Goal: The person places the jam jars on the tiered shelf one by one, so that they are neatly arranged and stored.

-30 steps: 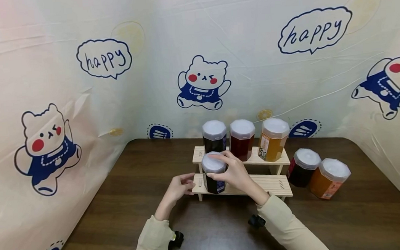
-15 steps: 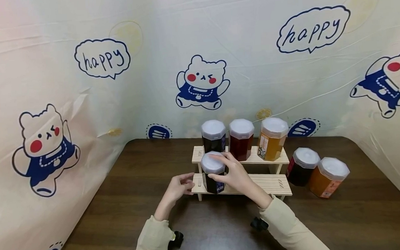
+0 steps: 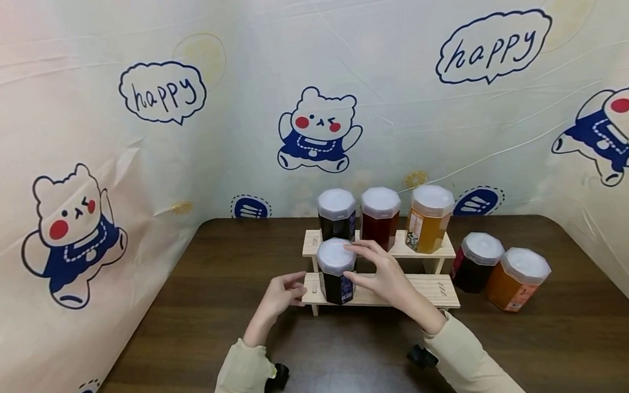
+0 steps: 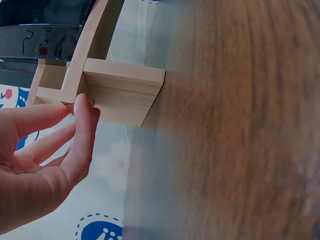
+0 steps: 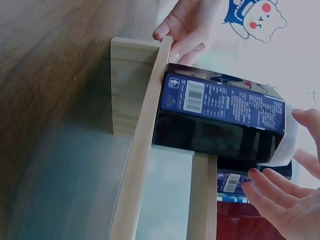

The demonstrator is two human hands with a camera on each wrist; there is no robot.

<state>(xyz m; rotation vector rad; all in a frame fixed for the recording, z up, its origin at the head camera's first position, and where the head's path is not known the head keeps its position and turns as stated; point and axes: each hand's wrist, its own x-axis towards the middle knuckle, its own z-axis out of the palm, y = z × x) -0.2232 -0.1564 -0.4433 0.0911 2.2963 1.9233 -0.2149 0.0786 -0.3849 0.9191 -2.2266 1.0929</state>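
Note:
A two-tier wooden display rack [image 3: 428,289] stands on the table. At the left end of its lower board, a dark jar [image 3: 335,285] with a white octagonal lid stands upright. My left hand [image 3: 278,296] holds the end of that board; the left wrist view has its thumb and fingers [image 4: 82,135] pinching the board's corner. Beside the dark jar, my right hand [image 3: 381,276] has its fingers spread and loosely bent. In the right wrist view, a gap shows between these fingers [image 5: 272,187] and the jar's body, with the thumb or forefinger close by the lid.
On the upper tier stand another dark jar [image 3: 337,210], a red jar [image 3: 380,222] and an amber jar [image 3: 429,219]. Right of the rack, a dark jar [image 3: 476,262] and an orange jar [image 3: 516,280] stand on the brown table [image 3: 195,360]. A printed curtain [image 3: 395,95] surrounds the table.
My right hand has drawn back to the right, its fingers coming off the lid and side of the front dark jar. The jar and my left hand have stayed in place.

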